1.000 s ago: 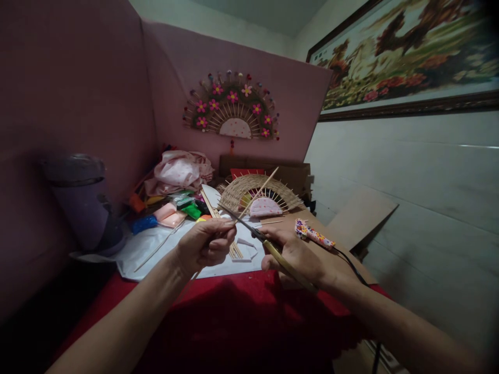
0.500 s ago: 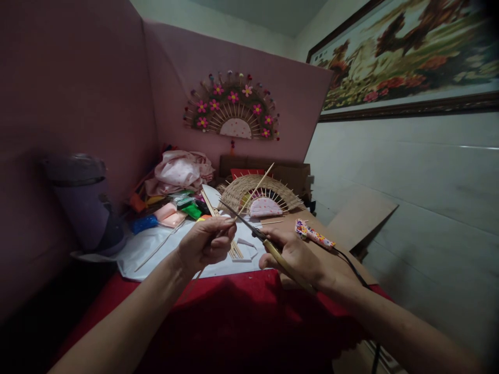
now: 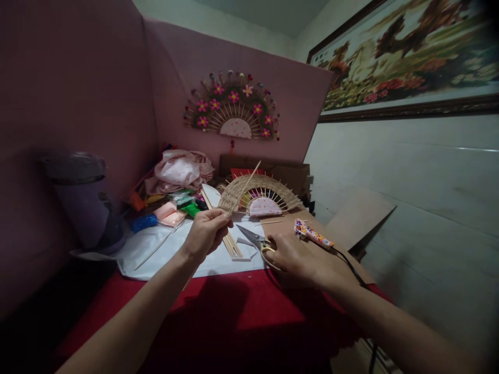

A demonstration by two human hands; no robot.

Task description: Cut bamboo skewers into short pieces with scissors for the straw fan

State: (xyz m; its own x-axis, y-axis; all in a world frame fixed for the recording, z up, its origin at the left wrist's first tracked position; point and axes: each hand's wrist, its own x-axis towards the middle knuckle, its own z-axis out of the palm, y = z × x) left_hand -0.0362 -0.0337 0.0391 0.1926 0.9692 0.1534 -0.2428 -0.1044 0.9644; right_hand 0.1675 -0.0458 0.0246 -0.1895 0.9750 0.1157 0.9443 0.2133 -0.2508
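A thin wooden stick (image 3: 255, 170) is pinched in my left hand (image 3: 208, 231); its pointed tip slants up in front of the woven fan, and its other end shows below the hand. My right hand (image 3: 292, 254) grips a pair of scissors (image 3: 251, 236) with gold handles. Their blades look closed, point left toward my left hand and are apart from the stick. Behind the hands stands a half-round woven fan (image 3: 235, 191) with sticks radiating from a pink dotted centre (image 3: 265, 206). Several loose sticks (image 3: 233, 248) lie beneath, between the hands.
A flower-patterned glue gun (image 3: 314, 235) with a black cord lies at right on cardboard (image 3: 283, 228). Clay packets (image 3: 169, 214), crumpled pink cloth (image 3: 183, 169) and a purple container (image 3: 86, 208) are at left. A decorated fan (image 3: 233, 97) hangs on the pink panel behind.
The scissors have moved down and away from the stick, and their blades now point left more levelly. My left hand has shifted slightly left with the stick.
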